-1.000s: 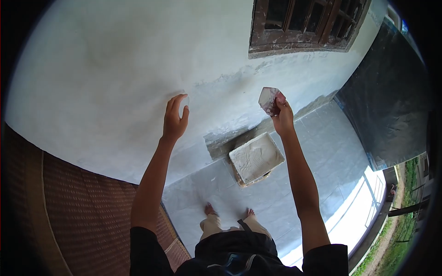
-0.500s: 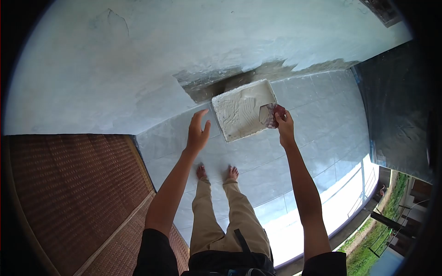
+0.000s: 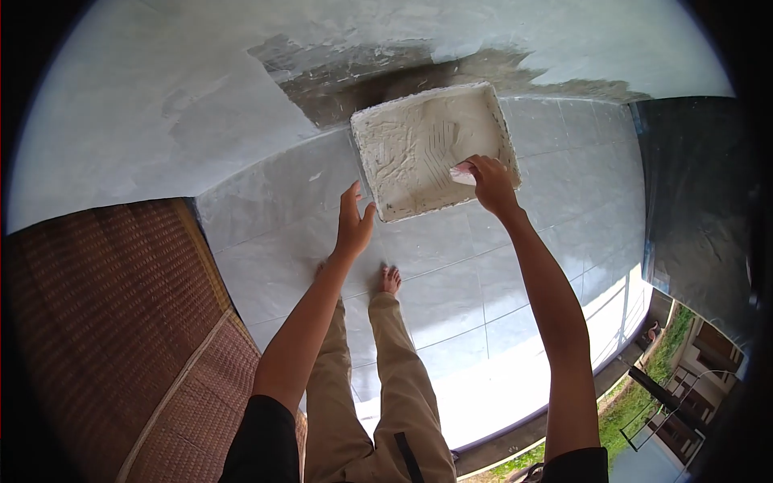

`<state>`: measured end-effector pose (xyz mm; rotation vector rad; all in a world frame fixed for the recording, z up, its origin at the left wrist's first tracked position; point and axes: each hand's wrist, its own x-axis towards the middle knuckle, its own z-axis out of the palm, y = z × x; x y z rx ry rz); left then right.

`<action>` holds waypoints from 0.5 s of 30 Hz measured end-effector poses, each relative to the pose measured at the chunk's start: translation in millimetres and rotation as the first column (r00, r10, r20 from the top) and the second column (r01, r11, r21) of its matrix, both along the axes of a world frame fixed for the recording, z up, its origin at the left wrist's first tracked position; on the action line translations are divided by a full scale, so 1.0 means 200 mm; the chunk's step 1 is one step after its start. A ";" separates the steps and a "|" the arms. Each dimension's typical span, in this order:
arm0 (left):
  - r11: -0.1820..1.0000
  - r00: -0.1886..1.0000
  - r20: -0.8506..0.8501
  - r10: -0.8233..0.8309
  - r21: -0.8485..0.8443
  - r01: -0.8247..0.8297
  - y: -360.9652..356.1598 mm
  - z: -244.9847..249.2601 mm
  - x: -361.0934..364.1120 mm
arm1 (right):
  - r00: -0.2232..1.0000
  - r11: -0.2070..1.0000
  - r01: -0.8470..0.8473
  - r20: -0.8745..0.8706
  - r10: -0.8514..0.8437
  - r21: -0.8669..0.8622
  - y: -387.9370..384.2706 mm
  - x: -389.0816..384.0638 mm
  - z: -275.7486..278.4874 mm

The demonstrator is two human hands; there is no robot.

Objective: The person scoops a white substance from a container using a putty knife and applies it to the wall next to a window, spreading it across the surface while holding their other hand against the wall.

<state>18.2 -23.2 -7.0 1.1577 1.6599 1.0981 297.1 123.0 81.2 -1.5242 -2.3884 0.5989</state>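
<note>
A shallow square tray [image 3: 374, 153] holds a layer of pale, wet plaster [image 3: 419, 157] marked with ridges and comb-like lines. My right hand [image 3: 493, 187] is closed on a putty scraper [image 3: 462, 173] over the tray's near right part. The scraper's pale blade is seen tilted and close above the plaster, while its handle is mostly covered by my fingers. My left hand [image 3: 354, 224] is open and holds nothing. Its fingers are apart, just off the tray's near left corner.
Behind the tray rises a pale wall [image 3: 201, 113] with a dark bare patch [image 3: 338, 76] low down. Grey floor tiles [image 3: 435, 249] lie under my bare feet. A woven brown panel [image 3: 121, 306] stands at left, dark sheeting [image 3: 696, 185] at right.
My right hand has turned over and tipped the scraper down toward the plaster. My view has shifted, so the tray looks nearer and larger. The left hand stays open.
</note>
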 end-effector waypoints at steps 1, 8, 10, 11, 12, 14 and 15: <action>1.000 1.000 0.004 0.009 -0.018 -0.009 0.01 -0.03 0.02 | 0.991 0.996 -0.093 0.096 0.091 0.018 0.02 0.00 -0.04; 0.997 0.998 0.055 -0.007 -0.079 0.012 0.03 -0.16 0.10 | 0.961 0.981 -0.154 0.212 0.177 -0.118 0.08 -0.01 -0.20; 0.998 0.999 0.046 -0.009 -0.057 0.011 0.03 -0.19 0.11 | 0.951 0.976 -0.145 0.249 0.183 -0.165 0.09 -0.01 -0.20; 1.000 0.999 0.034 -0.011 -0.028 0.012 0.03 -0.20 0.11 | 0.950 0.975 -0.149 0.249 0.188 -0.166 0.10 -0.01 -0.20; 0.999 0.999 0.036 -0.008 -0.031 0.009 0.03 -0.22 0.10 | 0.948 0.966 -0.140 0.252 0.194 -0.216 0.11 -0.02 -0.19; 0.998 0.999 0.052 -0.017 -0.054 0.019 0.04 -0.23 0.10 | 0.946 0.955 -0.131 0.255 0.200 -0.265 0.12 -0.01 -0.21; 0.998 0.999 0.052 -0.015 -0.054 0.018 0.04 -0.24 0.10 | 0.938 0.948 -0.176 0.246 0.243 -0.266 0.12 -0.02 -0.22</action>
